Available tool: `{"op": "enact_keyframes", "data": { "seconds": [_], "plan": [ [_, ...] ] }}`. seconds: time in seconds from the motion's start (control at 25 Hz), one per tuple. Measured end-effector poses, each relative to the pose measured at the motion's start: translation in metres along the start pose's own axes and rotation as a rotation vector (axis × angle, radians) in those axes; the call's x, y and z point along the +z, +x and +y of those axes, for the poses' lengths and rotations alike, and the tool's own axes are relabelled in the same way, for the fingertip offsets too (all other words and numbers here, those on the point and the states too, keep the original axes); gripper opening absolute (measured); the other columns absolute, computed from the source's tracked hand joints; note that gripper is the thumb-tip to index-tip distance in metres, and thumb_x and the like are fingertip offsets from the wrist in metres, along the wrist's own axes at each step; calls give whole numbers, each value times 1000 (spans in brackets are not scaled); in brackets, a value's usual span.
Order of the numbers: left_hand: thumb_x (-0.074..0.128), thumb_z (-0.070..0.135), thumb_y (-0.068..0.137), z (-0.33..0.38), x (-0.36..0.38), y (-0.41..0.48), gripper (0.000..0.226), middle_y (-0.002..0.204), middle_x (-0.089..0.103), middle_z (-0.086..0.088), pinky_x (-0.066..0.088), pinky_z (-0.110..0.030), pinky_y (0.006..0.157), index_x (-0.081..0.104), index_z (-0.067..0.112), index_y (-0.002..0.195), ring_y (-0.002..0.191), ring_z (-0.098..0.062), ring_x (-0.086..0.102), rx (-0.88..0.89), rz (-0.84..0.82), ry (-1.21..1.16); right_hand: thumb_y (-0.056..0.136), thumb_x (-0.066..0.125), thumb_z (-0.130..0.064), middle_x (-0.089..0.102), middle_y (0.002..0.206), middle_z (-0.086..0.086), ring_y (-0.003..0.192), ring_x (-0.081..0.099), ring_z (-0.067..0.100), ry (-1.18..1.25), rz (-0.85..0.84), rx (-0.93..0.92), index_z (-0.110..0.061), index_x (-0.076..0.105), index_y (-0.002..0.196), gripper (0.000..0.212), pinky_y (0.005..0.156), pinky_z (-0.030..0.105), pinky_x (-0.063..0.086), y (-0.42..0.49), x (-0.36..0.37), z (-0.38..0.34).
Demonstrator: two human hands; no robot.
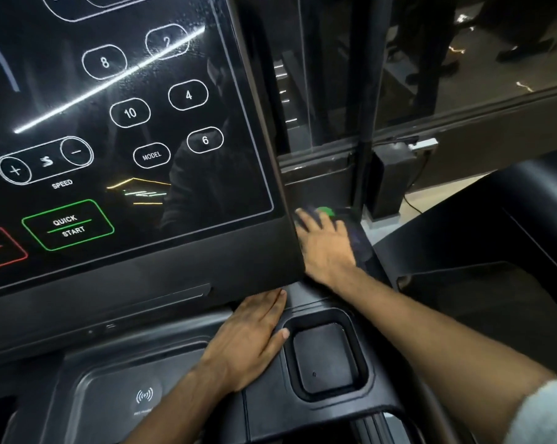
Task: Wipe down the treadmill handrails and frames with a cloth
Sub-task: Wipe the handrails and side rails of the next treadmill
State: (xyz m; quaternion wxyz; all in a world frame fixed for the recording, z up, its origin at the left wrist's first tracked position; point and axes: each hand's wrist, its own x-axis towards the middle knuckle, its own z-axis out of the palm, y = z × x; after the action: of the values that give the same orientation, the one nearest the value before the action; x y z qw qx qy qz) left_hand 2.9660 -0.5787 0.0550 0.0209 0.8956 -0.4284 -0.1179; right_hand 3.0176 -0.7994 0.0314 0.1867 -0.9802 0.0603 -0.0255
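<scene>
The right hand (326, 245), fingers spread nearly flat, is pressing a dark cloth (358, 241) with a green patch, seemingly soft, light and best bunched under the palm, onto the treadmill frame (371, 267) beside the console (126, 123), while the left hand (254, 334) is resting flat and empty.

The console screen (161, 174) is glossy black. Its buttons 2, 4, 6, 8 and 10 have thin white outlines and white numerals. The QUICK START button (68, 224) has a green outline, and the stop button (1, 248) has a red one. The cloth (359, 243) is dark purple-grey with 1 bright green spot. The cup holder (326, 354) is matt black. The sleeve (546, 411) is pale grey.
</scene>
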Motion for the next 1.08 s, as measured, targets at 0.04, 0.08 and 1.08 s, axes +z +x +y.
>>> {"op": "enact_keyframes", "data": {
  "seconds": [0.04,0.08,1.08],
  "plan": [
    [1,60,91,0,0,2,78,164,7,0,-19,-24,113,7,18,157,151,-12,4,6,-2,-3,92,29,-48,33,160,0,146,29,34,-33,-57,-162,-29,40,150,62,107,56,32,-8,4,-4],
    [2,59,91,0,-1,4,77,164,6,0,-20,-23,112,6,18,157,151,-12,5,16,-5,-3,92,29,-49,35,159,-1,145,32,31,-43,-59,-258,-30,42,148,61,104,56,34,-1,2,6],
    [8,56,93,11,5,20,74,163,3,2,-9,-21,115,9,18,156,150,-13,6,30,42,-14,102,32,-47,20,163,6,138,36,41,328,-69,635,-31,18,156,58,110,51,35,-55,-20,50]
  ]
}}
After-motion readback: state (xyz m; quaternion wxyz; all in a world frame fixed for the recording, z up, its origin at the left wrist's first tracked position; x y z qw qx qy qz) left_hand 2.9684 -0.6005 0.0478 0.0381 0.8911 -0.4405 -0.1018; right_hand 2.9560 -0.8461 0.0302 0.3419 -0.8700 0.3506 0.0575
